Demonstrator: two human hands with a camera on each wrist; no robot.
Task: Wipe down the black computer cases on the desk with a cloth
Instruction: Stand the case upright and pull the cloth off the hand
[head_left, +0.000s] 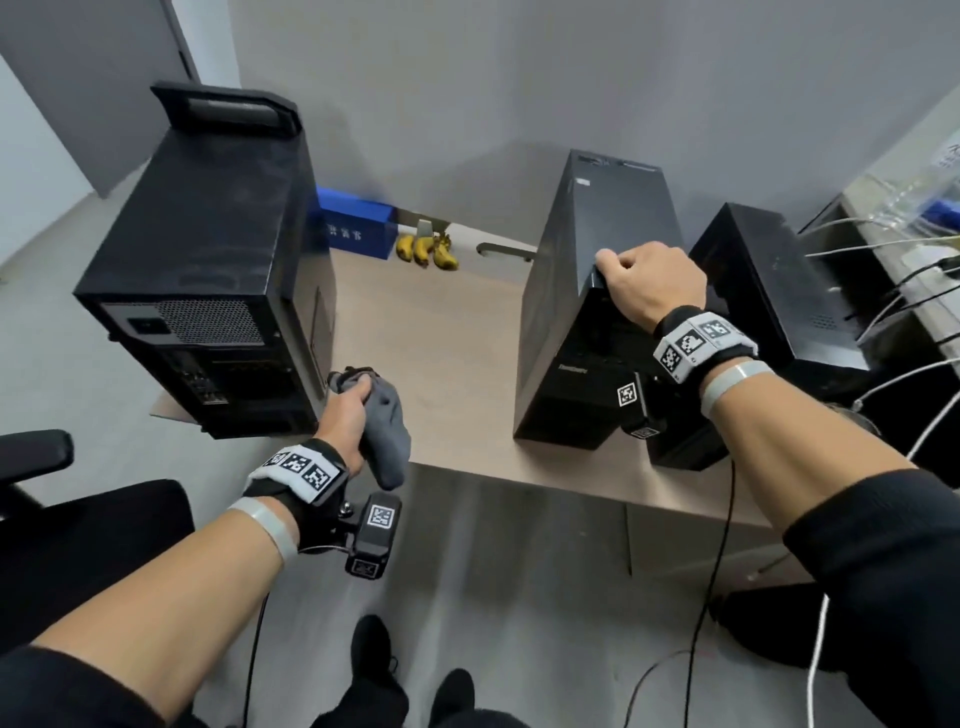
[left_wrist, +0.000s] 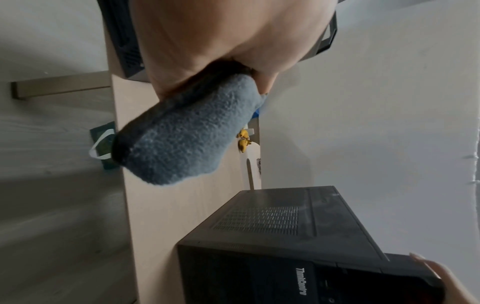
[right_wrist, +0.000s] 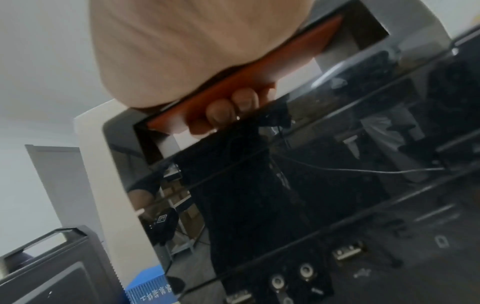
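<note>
Three black computer cases stand on the light wooden desk (head_left: 441, 332). The big tower (head_left: 208, 270) is at the left with its rear ports facing me. The middle case (head_left: 587, 291) is labelled ThinkCentre (left_wrist: 300, 280); a third case (head_left: 769, 291) stands to its right. My left hand (head_left: 345, 415) grips a bunched grey cloth (head_left: 387, 436) (left_wrist: 182, 135) above the desk's front edge, between the left and middle cases. My right hand (head_left: 644, 283) grips the top front handle of the middle case; its fingers (right_wrist: 233, 109) curl under the handle's red inner strip.
A blue box (head_left: 353, 223) and several bananas (head_left: 426, 249) lie at the desk's back by the wall. White and black cables (head_left: 883, 249) run at the right beside the third case. A black office chair (head_left: 78, 519) stands at the lower left.
</note>
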